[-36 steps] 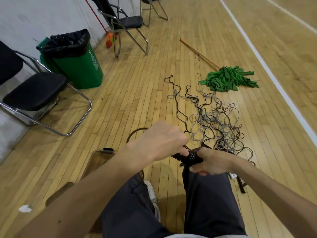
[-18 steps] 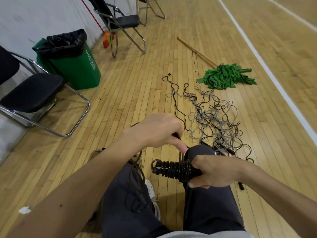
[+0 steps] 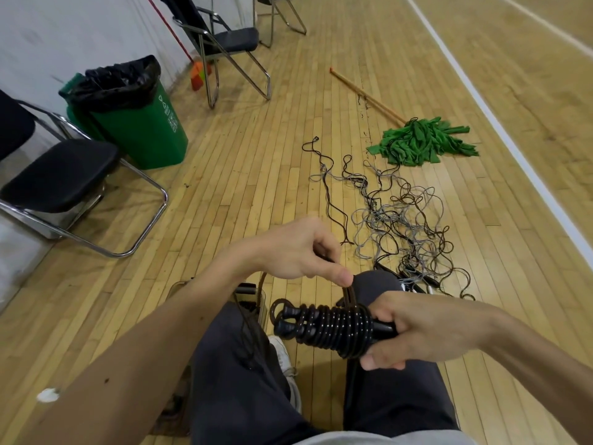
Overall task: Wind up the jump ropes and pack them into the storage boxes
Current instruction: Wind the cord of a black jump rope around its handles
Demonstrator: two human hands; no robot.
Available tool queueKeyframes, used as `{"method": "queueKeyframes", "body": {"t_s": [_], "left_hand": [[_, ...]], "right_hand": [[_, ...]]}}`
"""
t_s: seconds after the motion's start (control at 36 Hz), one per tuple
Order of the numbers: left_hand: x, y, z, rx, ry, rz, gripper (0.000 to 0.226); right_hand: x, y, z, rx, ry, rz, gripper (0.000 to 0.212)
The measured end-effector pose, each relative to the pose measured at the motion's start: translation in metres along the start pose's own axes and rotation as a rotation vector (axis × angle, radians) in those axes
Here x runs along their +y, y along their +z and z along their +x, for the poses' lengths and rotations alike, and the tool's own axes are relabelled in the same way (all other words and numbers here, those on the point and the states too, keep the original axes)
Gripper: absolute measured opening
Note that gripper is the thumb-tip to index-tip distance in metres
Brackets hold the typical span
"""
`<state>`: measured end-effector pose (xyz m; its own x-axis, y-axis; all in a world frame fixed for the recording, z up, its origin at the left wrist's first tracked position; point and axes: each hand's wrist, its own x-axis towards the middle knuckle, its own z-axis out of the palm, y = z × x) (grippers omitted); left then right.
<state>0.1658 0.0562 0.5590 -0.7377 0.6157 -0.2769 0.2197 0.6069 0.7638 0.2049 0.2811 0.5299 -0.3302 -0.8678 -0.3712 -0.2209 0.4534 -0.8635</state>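
Left hand (image 3: 298, 252) has lifted off the jump rope (image 3: 333, 326) since a second ago, now pinching the loose strand taut above it while right hand (image 3: 417, 329) stays curled round the handle ends over the lap (image 3: 394, 399); winding looks nearly finished, a tight black, white-flecked coil with knobbed handle tips protruding left.

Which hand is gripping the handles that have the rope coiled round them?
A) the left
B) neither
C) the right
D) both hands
C: the right hand grips the handles of the coiled jump rope, while the left hand only pinches the free strand above the coils.
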Motion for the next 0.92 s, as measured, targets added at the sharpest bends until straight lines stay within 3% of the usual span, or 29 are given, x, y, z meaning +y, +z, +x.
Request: {"method": "queueKeyframes", "body": {"t_s": [0.11, 0.31, 0.42, 0.5, 0.67, 0.78, 0.92], "left_hand": [[0.0, 0.006, -0.002, -0.022, 0.013, -0.157, 0.047], [-0.003, 0.016, -0.002, -0.024, -0.003, -0.279, 0.042], [-0.013, 0.023, 0.001, -0.02, -0.061, -0.394, 0.047], [-0.017, 0.027, -0.006, 0.019, -0.104, -0.393, 0.029], [-0.014, 0.038, -0.003, 0.078, -0.228, -0.355, 0.044], [-0.013, 0.042, -0.005, 0.061, -0.19, -0.312, 0.043], [-0.014, 0.048, 0.001, 0.086, -0.257, -0.428, 0.047]], "right_hand": [[0.0, -0.002, -0.006, 0.023, -0.03, 0.06, 0.037], [0.0, -0.001, -0.006, 0.134, -0.069, 0.096, 0.04], [-0.001, -0.005, -0.005, 0.196, -0.142, 0.148, 0.03], [0.001, -0.006, -0.003, 0.227, -0.195, 0.19, 0.026], [0.008, -0.013, -0.005, 0.255, -0.206, 0.242, 0.028], [0.014, -0.016, -0.005, 0.301, -0.17, 0.277, 0.023], [0.023, -0.019, -0.001, 0.39, -0.099, 0.251, 0.021]]}}
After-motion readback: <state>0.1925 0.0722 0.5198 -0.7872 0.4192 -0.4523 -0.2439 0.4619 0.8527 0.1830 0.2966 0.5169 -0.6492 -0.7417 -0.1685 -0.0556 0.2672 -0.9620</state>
